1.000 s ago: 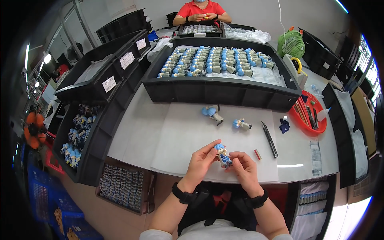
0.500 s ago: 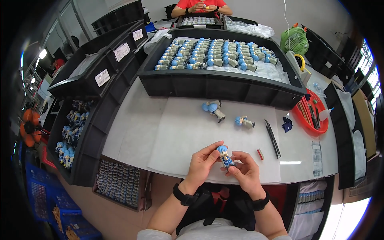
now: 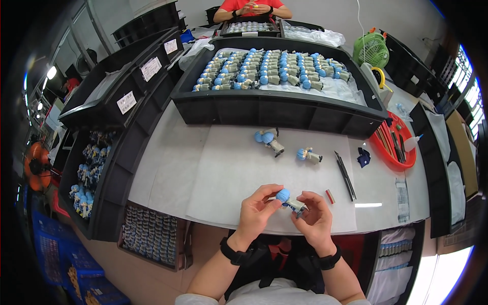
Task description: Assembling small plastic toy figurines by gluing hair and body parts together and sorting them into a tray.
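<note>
Between both hands, just above the white sheet (image 3: 218, 178), is a small blue-haired figurine (image 3: 293, 204). My left hand (image 3: 258, 207) pinches it by the head, thumb and fingertips closed. At its lower end, the curled fingers of my right hand (image 3: 316, 216) grip the feet. The figurine lies tilted, its grey back showing. Beyond my hands, two blue-haired figurines (image 3: 275, 144) lie touching, and a single figurine (image 3: 309, 155) lies to their right. A small red-and-grey block (image 3: 330, 196) is near my right fingers. Two dark pen-like tools (image 3: 345, 175) lie farther right.
A large black tray (image 3: 274, 111) of figurines in rows spans the table's far side. To the right are a red tool dish (image 3: 382, 148), a dark blue piece (image 3: 363, 157) and a green fan (image 3: 370, 49). Black bins (image 3: 119, 168) stand left. Across the table sits a person (image 3: 252, 11) in red.
The held figurine has turned from its front, with blue clothing showing, to its grey back, and its feet now point right. My right fingers have shifted along with it.
</note>
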The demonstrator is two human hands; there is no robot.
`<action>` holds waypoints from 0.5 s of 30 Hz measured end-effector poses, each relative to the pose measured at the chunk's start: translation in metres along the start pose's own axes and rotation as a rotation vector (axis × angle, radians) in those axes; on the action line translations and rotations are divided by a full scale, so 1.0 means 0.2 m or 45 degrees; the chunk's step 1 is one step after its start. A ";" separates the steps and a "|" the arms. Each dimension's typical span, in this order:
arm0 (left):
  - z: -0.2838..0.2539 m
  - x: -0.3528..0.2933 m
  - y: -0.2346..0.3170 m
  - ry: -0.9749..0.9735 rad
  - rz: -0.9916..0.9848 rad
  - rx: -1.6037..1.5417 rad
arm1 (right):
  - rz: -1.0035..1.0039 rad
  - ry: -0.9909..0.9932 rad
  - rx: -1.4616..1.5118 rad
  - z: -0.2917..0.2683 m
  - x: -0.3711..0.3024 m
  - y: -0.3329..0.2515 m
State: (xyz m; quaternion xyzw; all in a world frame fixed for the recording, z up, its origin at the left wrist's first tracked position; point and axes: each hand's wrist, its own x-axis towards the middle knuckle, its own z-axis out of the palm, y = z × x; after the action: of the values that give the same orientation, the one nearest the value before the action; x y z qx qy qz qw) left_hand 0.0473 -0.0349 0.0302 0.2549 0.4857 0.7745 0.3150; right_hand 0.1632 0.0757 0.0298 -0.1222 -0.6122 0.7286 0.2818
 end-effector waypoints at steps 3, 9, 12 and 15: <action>0.00 0.00 -0.01 -0.003 0.047 -0.016 | -0.005 -0.013 0.005 -0.01 0.00 0.00; -0.01 0.00 -0.02 -0.023 0.152 -0.015 | 0.003 -0.018 0.025 0.00 0.00 0.01; 0.01 0.00 -0.01 -0.034 0.112 -0.011 | -0.005 -0.012 0.025 -0.01 0.00 -0.01; 0.02 0.00 -0.01 -0.033 0.051 -0.028 | -0.009 -0.021 0.045 -0.01 0.00 0.01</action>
State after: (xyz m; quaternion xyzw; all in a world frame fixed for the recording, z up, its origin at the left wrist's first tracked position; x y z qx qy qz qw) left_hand 0.0508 -0.0316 0.0307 0.2712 0.4677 0.7827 0.3085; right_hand 0.1647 0.0768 0.0274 -0.1089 -0.6020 0.7392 0.2816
